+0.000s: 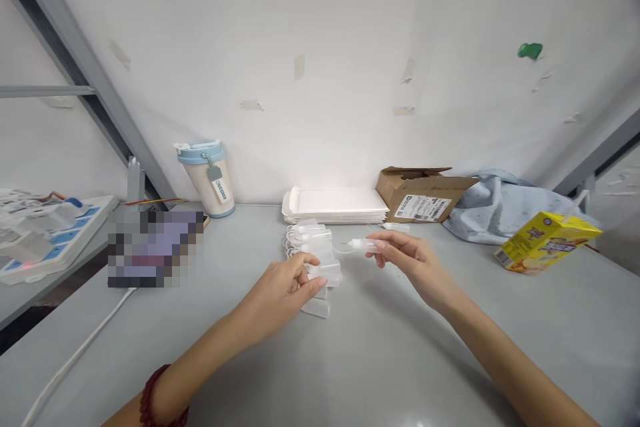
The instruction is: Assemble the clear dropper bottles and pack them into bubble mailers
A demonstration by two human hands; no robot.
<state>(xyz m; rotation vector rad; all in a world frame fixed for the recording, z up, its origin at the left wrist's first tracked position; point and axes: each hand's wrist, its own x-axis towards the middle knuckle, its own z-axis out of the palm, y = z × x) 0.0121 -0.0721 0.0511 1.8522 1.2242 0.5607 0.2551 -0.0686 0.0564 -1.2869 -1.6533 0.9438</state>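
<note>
"Slim translucent plastic bottle w/ white nozzle (364, 245): posn.?"

"Pinched in fingertips of R. hand (407, 257), just R. of a cluster of similar translucent bottles (316, 308) on the smooth grey tabletop (375, 360). L. hand (287, 287): over the cluster, fingers curled, thumb & index tips apart; whether it grips a bottle, can't tell."

"Step?"

"As I judge it, one bottle held apart from the rest; next move calls for a light, steady pinch, nozzle clear of its neighbours."

"Containers?"

"Brown cardboard box (417, 197), flaps open, contents not visible. Cream cup w/ blue lid (210, 180): closed, contents hidden. Bottles: fill unclear."
</note>
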